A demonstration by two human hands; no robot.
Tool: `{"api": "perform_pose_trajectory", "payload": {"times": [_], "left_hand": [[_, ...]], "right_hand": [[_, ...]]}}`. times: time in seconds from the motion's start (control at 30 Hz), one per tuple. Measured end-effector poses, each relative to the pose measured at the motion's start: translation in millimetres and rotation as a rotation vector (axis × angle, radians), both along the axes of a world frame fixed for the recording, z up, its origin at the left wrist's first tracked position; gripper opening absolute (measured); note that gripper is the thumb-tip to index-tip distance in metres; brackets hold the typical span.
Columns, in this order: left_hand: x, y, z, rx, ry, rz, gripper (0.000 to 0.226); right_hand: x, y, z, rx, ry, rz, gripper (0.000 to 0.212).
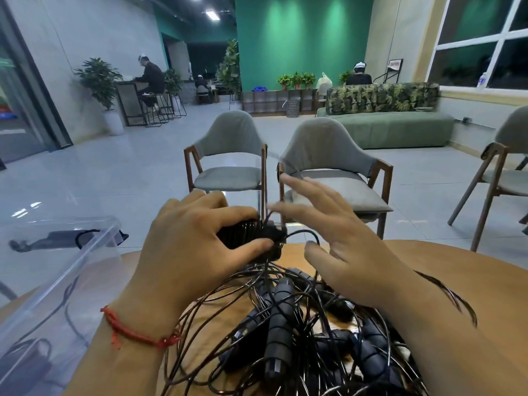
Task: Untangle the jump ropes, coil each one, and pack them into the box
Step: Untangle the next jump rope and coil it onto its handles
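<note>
A tangle of black jump ropes (285, 332) with thin cords and ribbed handles lies on the round wooden table (471, 261). My left hand (194, 241) grips a pair of black handles (248, 235) held above the pile, with cord wound around them. My right hand (334, 232) hovers just to the right of them, fingers spread and blurred, holding nothing that I can see; a loop of cord (308, 234) arcs near its thumb. A clear plastic box (57, 281) stands at the left, with at least one coiled rope inside it.
Two grey chairs (228, 164) with wooden frames stand beyond the table's far edge, and a third chair (503, 172) is at the right. Further back are a green sofa (394, 127), plants, and seated people.
</note>
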State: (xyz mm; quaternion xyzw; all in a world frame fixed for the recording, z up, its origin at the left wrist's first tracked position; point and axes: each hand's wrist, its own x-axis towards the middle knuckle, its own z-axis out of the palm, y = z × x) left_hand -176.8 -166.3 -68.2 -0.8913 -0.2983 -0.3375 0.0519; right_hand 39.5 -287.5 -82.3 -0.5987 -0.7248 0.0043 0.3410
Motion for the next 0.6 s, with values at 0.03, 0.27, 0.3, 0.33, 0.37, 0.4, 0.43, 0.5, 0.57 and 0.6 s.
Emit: {"api": "perform_pose_trajectory", "payload": {"times": [0.03,0.27,0.3,0.33,0.37,0.4,0.43,0.5,0.57,0.6], "left_hand": [[-0.7,0.4,0.5,-0.005,-0.010,0.019,0.053],[-8.6,-3.0,6.5,-0.159,0.076,-0.054,0.056],[-9.8,-5.2,8.6,-0.208,0.096,-0.092,0.056],[-10.9,-7.7,10.2,-0.258,0.107,-0.141,0.054],[-12.4,-10.3,12.4,-0.303,0.110,-0.194,0.051],[-14.1,-12.6,14.8,-0.343,0.109,-0.245,0.049],[-16.0,-14.7,16.8,-0.374,0.108,-0.289,0.047],[-18.5,-17.3,19.3,-0.391,0.134,-0.358,0.041],[-19.5,-16.6,19.6,-0.367,0.179,-0.391,0.039],[-19.6,-15.8,19.5,-0.361,0.184,-0.397,0.039]], "right_hand": [[-0.1,-0.8,-0.5,0.016,0.019,0.051,0.062],[-8.3,5.9,-7.2,0.409,0.067,0.030,0.033],[-8.4,6.7,-6.2,0.453,-0.017,0.034,0.041],[-7.5,6.9,-4.5,0.466,-0.103,0.057,0.052],[-6.1,7.2,-2.3,0.448,-0.177,0.086,0.062],[-4.9,7.9,-0.9,0.413,-0.237,0.111,0.071],[-4.1,9.2,-1.2,0.376,-0.295,0.126,0.078],[-3.7,11.9,-5.2,0.297,-0.403,0.121,0.085],[-4.0,13.9,-10.5,0.255,-0.458,0.090,0.073],[-3.9,14.4,-12.2,0.265,-0.451,0.077,0.059]]}}
